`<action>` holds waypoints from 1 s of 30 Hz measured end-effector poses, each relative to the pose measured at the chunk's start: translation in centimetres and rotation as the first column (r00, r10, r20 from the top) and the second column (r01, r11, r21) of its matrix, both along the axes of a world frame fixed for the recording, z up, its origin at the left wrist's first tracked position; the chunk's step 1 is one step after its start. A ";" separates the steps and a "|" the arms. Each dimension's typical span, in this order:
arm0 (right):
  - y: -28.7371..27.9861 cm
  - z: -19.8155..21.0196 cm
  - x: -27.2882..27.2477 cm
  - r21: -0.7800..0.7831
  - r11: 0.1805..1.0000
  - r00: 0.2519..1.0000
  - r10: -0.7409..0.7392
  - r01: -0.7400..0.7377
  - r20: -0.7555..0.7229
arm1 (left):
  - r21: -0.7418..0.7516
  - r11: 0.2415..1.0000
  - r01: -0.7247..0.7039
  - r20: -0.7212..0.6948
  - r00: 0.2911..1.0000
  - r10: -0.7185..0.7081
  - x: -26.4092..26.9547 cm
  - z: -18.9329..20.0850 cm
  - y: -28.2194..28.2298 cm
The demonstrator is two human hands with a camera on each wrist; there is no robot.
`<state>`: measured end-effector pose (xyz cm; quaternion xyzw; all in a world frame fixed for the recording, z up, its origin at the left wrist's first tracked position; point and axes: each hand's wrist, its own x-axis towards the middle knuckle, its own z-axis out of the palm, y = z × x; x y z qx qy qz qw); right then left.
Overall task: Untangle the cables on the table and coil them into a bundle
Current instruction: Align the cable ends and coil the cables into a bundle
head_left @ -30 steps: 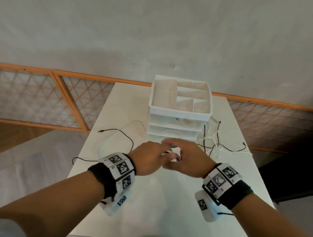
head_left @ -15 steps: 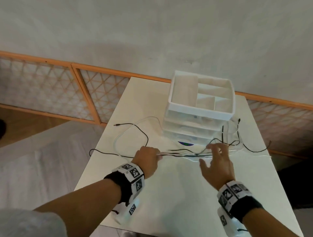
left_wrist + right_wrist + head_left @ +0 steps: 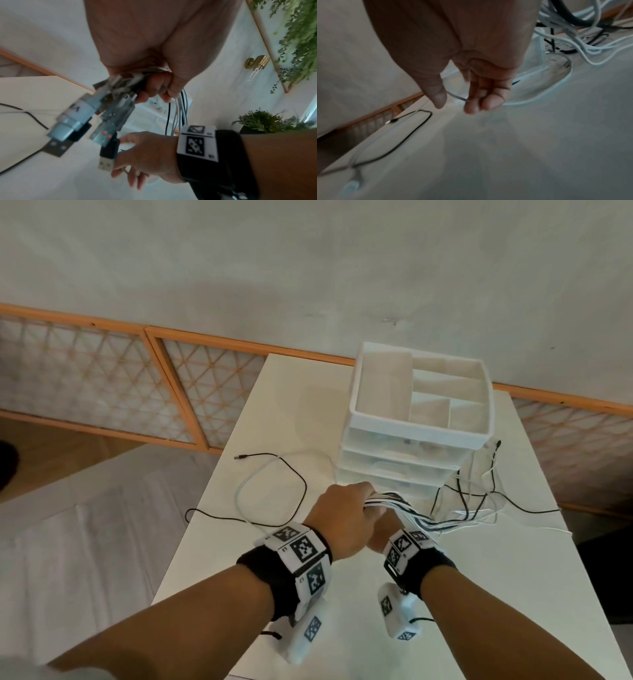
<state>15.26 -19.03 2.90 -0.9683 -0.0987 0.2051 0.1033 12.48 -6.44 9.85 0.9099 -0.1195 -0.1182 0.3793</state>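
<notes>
My left hand (image 3: 342, 515) is a fist gripping a bundle of white and black cables (image 3: 394, 499) above the table. In the left wrist view its fingers (image 3: 154, 86) curl round the strands, and several USB plugs (image 3: 106, 119) hang out of the fist. My right hand (image 3: 382, 529) sits just under and right of it, mostly hidden. Its fingers (image 3: 471, 100) are loosely curled and a thin pale strand crosses between thumb and fingers; contact is unclear. The loose tangle (image 3: 472, 501) trails right. A black and white loop (image 3: 294, 474) lies left.
A white three-drawer organiser (image 3: 418, 434) with an open divided top tray stands at the back of the white table (image 3: 479, 594), and cables run round its right side. The table's left edge drops to the floor. An orange-framed lattice panel (image 3: 85, 378) lines the wall.
Half a second ago my hands were spread apart along stretched strands. My right hand has come back to the left one, and the strands are gathered in the left fist, lifted.
</notes>
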 end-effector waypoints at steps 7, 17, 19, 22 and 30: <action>-2.7 1.6 -4.5 0.182 0.982 0.988 0.018 -0.046 0.152 | -0.081 0.997 0.002 -0.027 1.000 -0.005 2.5 -0.6 2.1; -13.6 11.0 -1.7 0.573 0.780 0.691 -0.559 0.251 0.458 | -0.147 0.989 -0.007 -0.228 0.973 -0.027 3.3 -2.6 3.0; -15.1 12.3 -0.7 0.640 0.711 0.593 -0.659 0.290 0.463 | -0.083 0.996 0.023 -0.217 0.975 -0.041 3.2 -2.4 3.3; -16.4 13.5 1.2 0.820 0.498 0.372 -0.845 0.282 0.385 | 0.126 0.983 0.133 -0.196 0.975 -0.106 2.6 -2.3 3.6; -15.6 11.9 4.1 0.668 0.520 0.548 -0.813 0.532 0.197 | -0.168 0.980 -0.105 -0.163 0.984 0.077 3.0 0.2 2.7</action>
